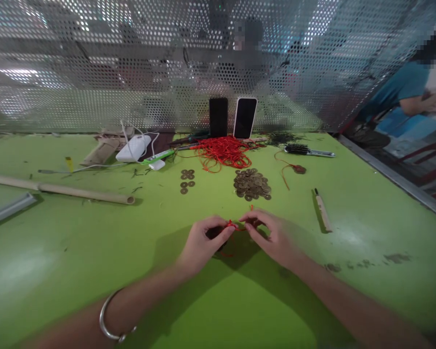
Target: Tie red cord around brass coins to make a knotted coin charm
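Observation:
My left hand [203,242] and my right hand [269,235] meet over the green table [76,252], fingers pinched together. Between the fingertips runs a short piece of red string [234,226], held from both sides. A dark round shape, perhaps a coin, shows under my left fingers, but I cannot make it out. A silver bangle [107,320] circles my left wrist. Beyond the hands lies a pile of bronze coins [252,184] and a tangle of red string [223,151].
Several loose coins [186,181] lie left of the pile. Two phones [232,117] lean on the perforated metal screen. A white charger [132,148], a long bamboo stick [58,189], a brush [307,150] and a small stick [322,210] rest around. Another person sits far right.

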Available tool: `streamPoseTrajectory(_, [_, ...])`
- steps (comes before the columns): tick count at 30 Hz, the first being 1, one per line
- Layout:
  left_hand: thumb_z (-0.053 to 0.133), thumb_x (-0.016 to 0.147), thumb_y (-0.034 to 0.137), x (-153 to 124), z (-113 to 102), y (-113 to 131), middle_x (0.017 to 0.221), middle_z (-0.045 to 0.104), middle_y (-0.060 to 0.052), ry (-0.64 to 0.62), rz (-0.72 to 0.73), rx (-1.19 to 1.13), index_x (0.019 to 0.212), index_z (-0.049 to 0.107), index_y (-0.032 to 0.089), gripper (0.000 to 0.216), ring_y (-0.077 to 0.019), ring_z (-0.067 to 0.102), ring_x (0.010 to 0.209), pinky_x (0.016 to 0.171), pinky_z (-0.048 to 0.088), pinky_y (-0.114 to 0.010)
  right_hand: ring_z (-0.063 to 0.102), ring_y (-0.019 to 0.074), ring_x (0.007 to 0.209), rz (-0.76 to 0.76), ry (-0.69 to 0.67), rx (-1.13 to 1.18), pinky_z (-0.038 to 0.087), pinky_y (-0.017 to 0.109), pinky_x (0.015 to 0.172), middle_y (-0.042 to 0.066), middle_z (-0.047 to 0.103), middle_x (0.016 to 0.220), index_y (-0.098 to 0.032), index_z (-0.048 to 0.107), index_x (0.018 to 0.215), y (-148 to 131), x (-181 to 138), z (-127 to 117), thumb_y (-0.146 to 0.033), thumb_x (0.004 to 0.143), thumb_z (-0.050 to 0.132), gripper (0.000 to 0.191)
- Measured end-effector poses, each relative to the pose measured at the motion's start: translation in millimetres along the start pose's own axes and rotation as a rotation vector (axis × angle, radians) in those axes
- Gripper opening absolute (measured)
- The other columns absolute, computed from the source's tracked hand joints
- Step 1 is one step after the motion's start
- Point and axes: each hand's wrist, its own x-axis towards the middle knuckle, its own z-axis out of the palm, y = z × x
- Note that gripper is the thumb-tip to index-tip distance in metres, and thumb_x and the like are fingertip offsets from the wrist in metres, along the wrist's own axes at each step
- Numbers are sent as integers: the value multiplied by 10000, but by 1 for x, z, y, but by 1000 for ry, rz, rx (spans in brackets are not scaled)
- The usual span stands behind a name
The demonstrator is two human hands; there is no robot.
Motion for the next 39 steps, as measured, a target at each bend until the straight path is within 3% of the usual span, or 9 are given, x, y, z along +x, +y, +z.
streamPoseTrajectory(39, [597, 810, 363, 1, 0, -1, 712, 635, -23, 7, 7, 22, 772, 691, 158, 229, -123, 535, 631, 543, 394, -209, 591, 140, 736, -21, -43, -8, 482, 266, 649, 37, 657, 856, -188, 638, 945, -3, -1, -1, -172, 869, 497, 161])
